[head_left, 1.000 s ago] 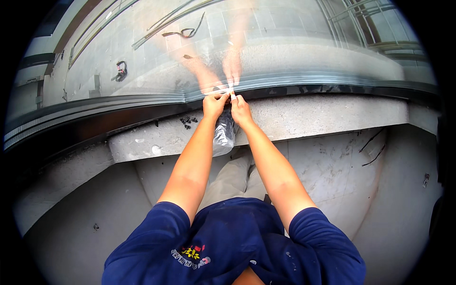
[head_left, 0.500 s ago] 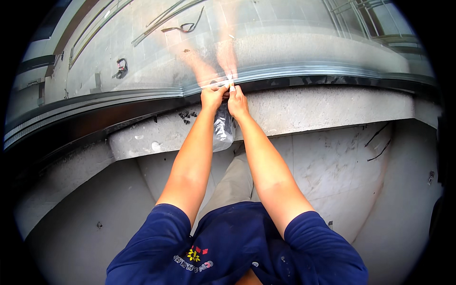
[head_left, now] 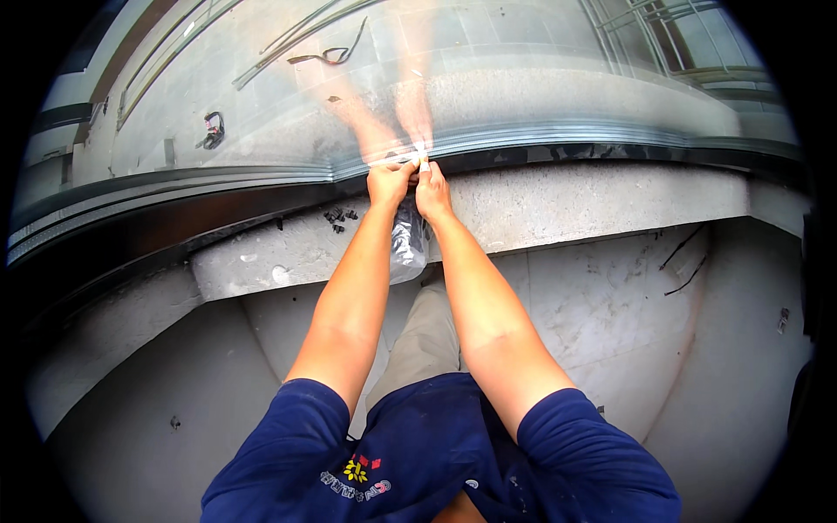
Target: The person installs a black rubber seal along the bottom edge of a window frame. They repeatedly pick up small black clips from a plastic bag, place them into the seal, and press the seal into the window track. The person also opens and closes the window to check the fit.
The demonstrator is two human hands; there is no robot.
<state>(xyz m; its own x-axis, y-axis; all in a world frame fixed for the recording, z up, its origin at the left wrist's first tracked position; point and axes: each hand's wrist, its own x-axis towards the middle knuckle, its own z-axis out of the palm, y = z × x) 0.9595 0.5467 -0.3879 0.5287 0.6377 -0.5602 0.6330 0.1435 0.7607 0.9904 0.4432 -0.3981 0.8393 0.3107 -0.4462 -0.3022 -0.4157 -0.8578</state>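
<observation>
My left hand and my right hand meet at the foot of the glass pane, by its dark frame. Fingers on both are pinched together. A small white piece shows at the right fingertips; its kind is too small to tell. Whatever the left fingers hold is hidden. Just below and between the wrists, a clear plastic bag lies on the concrete ledge and hangs over its front edge. Several small black pieces sit on the ledge left of the bag.
Beyond the glass, which mirrors my arms, lie long thin rods, a dark strap and a small dark object. Below the ledge is a pale wall panel, with thin black wires at its right.
Both hands stay at the frame, with only a slight shift of the fingers. The whole view has moved a little, so the surroundings appear slightly farther left.
</observation>
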